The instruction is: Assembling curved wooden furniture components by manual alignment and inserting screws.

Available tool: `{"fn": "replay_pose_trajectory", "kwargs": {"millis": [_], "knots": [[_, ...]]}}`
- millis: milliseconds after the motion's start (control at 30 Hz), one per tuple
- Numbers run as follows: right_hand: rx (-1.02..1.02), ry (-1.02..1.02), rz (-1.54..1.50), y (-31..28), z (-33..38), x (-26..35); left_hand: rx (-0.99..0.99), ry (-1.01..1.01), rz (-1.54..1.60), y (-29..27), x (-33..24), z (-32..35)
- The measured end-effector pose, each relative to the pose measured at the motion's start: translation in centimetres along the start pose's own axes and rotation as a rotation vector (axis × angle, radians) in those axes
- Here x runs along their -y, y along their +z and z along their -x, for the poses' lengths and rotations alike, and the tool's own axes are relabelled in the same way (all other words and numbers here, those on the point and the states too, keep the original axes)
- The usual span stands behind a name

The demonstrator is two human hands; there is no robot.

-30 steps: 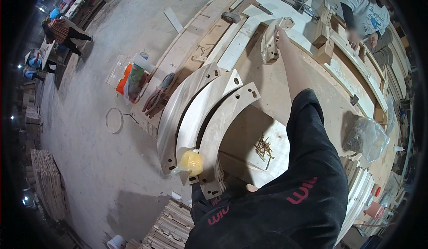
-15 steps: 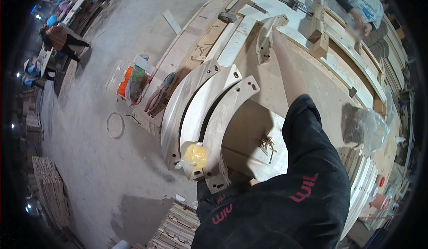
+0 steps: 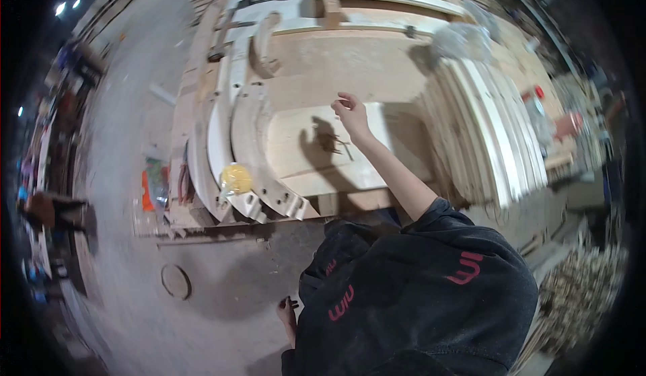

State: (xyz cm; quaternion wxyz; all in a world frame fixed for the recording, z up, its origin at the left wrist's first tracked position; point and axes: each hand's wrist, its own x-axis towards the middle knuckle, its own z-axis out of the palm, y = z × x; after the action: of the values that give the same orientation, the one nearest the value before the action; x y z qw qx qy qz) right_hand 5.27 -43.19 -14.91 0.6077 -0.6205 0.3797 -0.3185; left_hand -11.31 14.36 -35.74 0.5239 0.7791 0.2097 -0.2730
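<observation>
My right hand (image 3: 351,115) hovers over the workbench (image 3: 350,60), fingers loosely bent and apart, with nothing visible in them. Below it, partly in its shadow, a small heap of screws (image 3: 328,142) lies on a pale board (image 3: 289,154). My left hand (image 3: 288,312) hangs low beside my body above the floor; its dark-looking fingers are slightly curled and apart, and no object shows in them. Left of the screws, several curved wooden pieces (image 3: 247,130) with holes at their ends lie side by side. A yellow bundle in clear plastic (image 3: 236,179) rests on them.
A shorter curved wooden piece (image 3: 264,46) stands farther back. Stacked long boards (image 3: 474,127) occupy the bench's right side, with a clear plastic bag (image 3: 461,40) behind. An orange container (image 3: 147,191) sits at the left edge. A hoop (image 3: 175,282) lies on the floor.
My right hand has left the short curved piece at the back and come nearer, over the screws. My left hand has come into sight. The view has turned to the right.
</observation>
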Motion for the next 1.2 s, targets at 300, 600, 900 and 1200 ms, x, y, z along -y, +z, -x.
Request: {"fn": "replay_pose_trajectory", "kwargs": {"millis": [300,600,900,1200], "knots": [[-0.139,-0.448,0.286,-14.6,18.0,9.7,0.614,0.542,-0.580,8.8,-17.6,-1.3],[-0.481,-0.673,0.700,-27.5,26.0,16.9,1.265,0.844,-0.363,23.3,-28.8,8.3],[-0.495,-0.352,0.903,-36.6,25.9,17.4,1.141,1.089,0.102,35.7,-38.8,20.8],[-0.069,-0.401,1.068,-41.2,24.6,17.2,0.854,0.911,-0.126,44.6,-39.9,29.0]]}}
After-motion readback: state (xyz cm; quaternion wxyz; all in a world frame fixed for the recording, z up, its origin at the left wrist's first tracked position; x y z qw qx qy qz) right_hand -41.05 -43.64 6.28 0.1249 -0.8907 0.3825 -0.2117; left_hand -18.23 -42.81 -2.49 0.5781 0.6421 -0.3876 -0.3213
